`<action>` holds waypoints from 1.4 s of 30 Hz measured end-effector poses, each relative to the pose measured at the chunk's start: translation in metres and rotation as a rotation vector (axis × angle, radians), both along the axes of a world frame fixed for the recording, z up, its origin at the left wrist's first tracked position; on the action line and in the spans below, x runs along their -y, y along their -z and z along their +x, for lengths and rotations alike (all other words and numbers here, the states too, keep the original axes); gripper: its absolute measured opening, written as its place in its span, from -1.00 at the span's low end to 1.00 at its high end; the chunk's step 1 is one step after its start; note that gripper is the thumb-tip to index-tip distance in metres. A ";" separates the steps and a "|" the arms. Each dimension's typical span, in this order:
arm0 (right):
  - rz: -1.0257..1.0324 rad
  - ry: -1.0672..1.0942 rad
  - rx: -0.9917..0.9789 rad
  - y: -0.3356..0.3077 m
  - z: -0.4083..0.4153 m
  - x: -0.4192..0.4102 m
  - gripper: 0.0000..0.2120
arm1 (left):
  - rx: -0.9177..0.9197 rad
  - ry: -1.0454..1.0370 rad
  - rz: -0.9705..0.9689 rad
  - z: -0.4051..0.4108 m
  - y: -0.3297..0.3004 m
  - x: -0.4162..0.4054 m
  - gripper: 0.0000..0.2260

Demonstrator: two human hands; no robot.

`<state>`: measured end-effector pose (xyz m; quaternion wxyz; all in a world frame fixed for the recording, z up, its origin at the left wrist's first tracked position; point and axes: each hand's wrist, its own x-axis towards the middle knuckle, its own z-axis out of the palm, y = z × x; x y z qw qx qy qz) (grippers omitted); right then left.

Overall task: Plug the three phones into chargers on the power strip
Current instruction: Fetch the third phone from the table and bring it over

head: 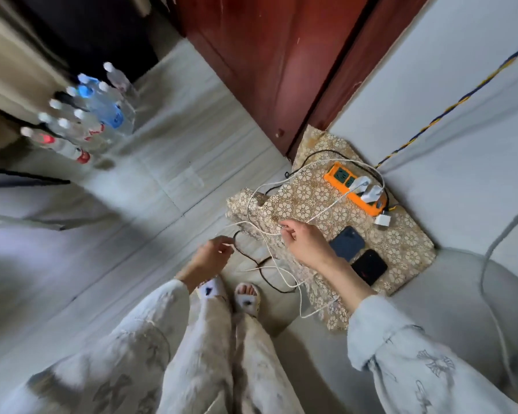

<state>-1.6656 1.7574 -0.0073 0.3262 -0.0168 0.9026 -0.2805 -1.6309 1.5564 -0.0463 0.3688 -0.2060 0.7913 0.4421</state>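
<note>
The patterned cloth (326, 201) in the corner carries the orange power strip (356, 186), with two white chargers (368, 186) plugged in and a third adapter (382, 220) lying loose just beside it. A blue phone (348, 243) and a black phone (369, 266) lie on the cloth, uncabled. Your right hand (304, 245) pinches a white cable (317, 215); your left hand (211, 258) pinches a cable end.
</note>
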 end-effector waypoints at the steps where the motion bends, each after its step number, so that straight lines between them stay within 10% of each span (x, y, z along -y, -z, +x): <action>1: -0.018 -0.021 0.015 -0.011 -0.002 0.015 -0.68 | -0.022 -0.029 -0.015 0.004 -0.013 0.016 -0.75; 18: -0.230 -0.950 -0.136 -0.194 0.070 0.508 -0.74 | -0.476 -1.093 -0.175 0.228 -0.201 0.402 -0.79; 42: -0.684 -1.851 -0.103 -0.306 0.553 1.149 -0.76 | -0.686 -2.012 -0.706 0.726 -0.316 0.838 -0.80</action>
